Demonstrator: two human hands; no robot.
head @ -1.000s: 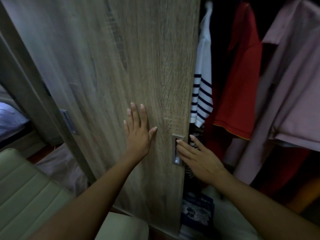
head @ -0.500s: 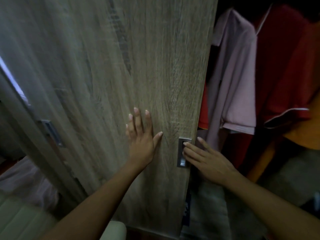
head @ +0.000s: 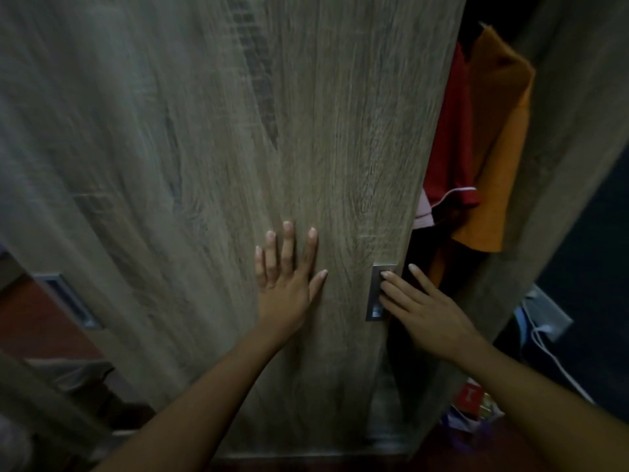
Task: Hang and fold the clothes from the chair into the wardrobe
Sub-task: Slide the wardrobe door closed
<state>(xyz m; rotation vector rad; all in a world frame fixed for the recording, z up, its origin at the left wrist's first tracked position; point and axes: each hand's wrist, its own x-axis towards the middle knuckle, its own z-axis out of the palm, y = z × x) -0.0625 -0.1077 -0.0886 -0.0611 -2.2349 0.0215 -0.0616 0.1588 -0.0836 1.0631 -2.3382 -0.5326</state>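
A wood-grain sliding wardrobe door (head: pixel 211 165) fills most of the view. My left hand (head: pixel 289 284) presses flat on it with straight fingers. My right hand (head: pixel 422 308) has its fingertips in the recessed metal handle (head: pixel 377 294) at the door's right edge. In the narrow gap to the right hang a red shirt (head: pixel 449 158), an orange garment (head: pixel 497 172) and the edge of a pink one (head: pixel 422 212).
The wardrobe's right side panel (head: pixel 558 137) stands close beyond the gap. A second door with its own metal handle (head: pixel 69 299) sits at the lower left. A white cable (head: pixel 551 356) and small items lie at the lower right.
The door has slid to the right with both hands on it. The gap has narrowed, hiding the striped shirt and most of the pink shirt. The chair at lower left has left the view.
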